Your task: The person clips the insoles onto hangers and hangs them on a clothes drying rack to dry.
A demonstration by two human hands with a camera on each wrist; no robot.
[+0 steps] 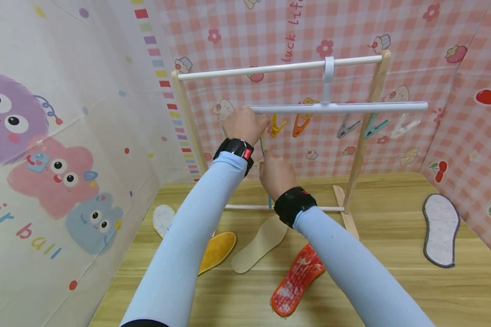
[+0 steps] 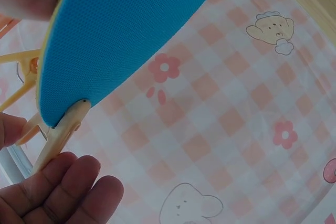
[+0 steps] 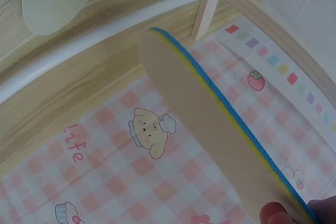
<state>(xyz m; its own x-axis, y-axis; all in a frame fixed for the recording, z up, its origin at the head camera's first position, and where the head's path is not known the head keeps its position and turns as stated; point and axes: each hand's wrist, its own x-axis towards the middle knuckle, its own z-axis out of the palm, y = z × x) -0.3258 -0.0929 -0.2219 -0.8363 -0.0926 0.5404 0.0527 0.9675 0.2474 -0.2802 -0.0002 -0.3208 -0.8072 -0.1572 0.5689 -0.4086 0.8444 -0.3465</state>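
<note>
We see both arms reaching forward and upward in light blue sleeves (image 1: 184, 231), a dark band at each wrist. The left hand (image 1: 245, 125) is raised to the left end of the white hanger (image 1: 364, 107), its thumb and fingers pinching the handles of a cream clip (image 2: 65, 129). The right hand (image 1: 278, 175) sits lower and just beside it, its fingers pinching the blue insole (image 2: 126, 40). That insole hangs below the hanger's left end, beige on its other face, its upper tip between the clip's jaws; we cannot tell how tightly they bite.

Beneath us is a wood-grain tabletop (image 1: 393, 290). A pink checked cloth (image 1: 249, 50) covers the back and right, and a white cartoon sheet (image 1: 90, 91) the left.

On the tabletop stands a rack (image 1: 353, 172) with wooden posts and white rods, the hanger hooked over its top rod. Below the hanger we see a yellow clip (image 1: 274, 127), an orange clip (image 1: 298, 128) and, farther right, grey, teal and white ones. A beige insole (image 1: 258, 247) and a red insole (image 1: 296, 284) lie in front; a grey insole (image 1: 441, 231) lies well apart at right. Our left forearm partly covers a yellow insole (image 1: 218, 250) and a whitish one (image 1: 162, 218); the right overlaps the red one.
</note>
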